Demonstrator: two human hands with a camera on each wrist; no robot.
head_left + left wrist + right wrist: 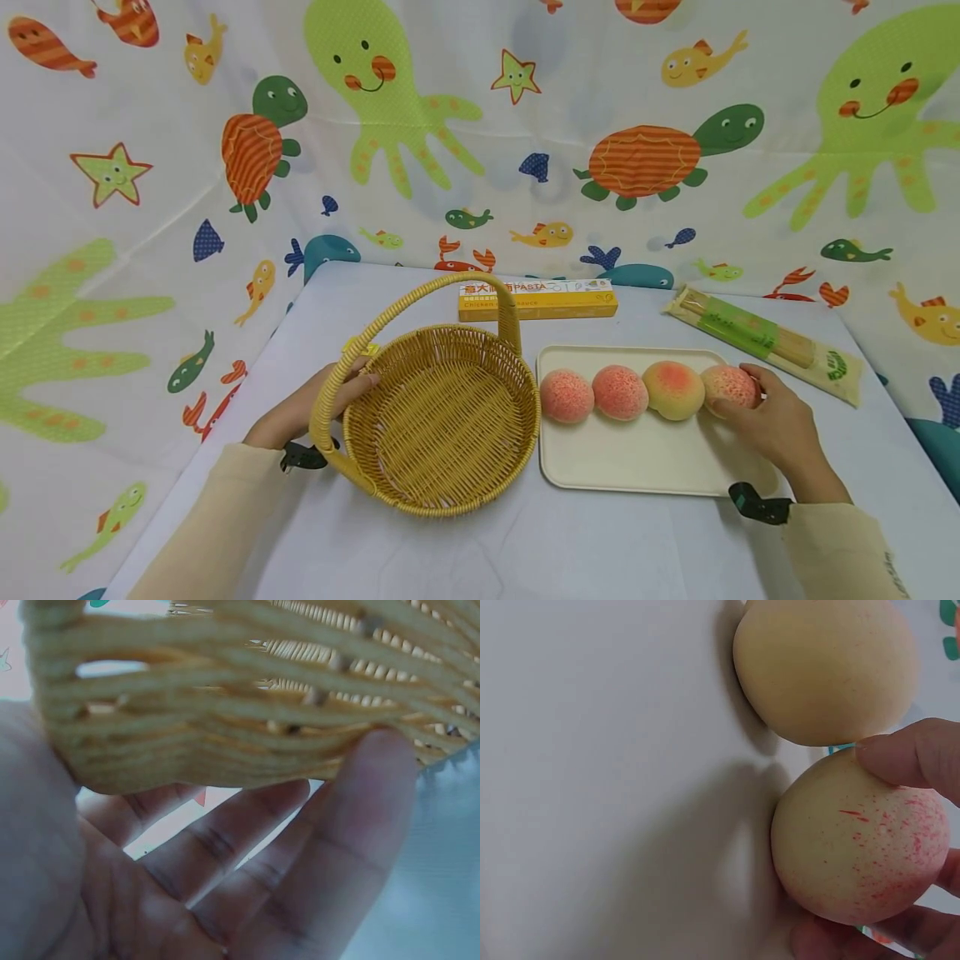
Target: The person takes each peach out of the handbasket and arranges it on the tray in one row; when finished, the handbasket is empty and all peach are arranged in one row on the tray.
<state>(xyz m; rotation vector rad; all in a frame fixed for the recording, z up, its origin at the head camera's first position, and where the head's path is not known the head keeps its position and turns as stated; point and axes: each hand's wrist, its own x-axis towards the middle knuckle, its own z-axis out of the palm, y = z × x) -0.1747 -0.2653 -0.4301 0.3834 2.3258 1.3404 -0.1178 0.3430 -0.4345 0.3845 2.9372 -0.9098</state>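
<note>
A yellow woven basket [442, 417] with a tall arched handle stands on the table, nothing in it. My left hand [318, 404] holds its left side, with the thumb at the rim and part of the hand behind the handle. In the left wrist view, fingertips [379, 761] lie against the basket's weave. My right hand [780, 421] grips the rightmost peach [729, 385], pink and speckled, thumb on one side and fingers on the other. That peach is over the cream tray [637, 458], beside a yellow-orange peach [673, 390] and two pink speckled peaches [620, 392].
A yellow pasta box [540, 304] lies behind the basket and tray. At the back right is a clear packet of noodles [765, 337]. A small yellow item [363, 346] shows partly behind the left fingers. A sea-animal curtain [480, 125] hangs behind the table.
</note>
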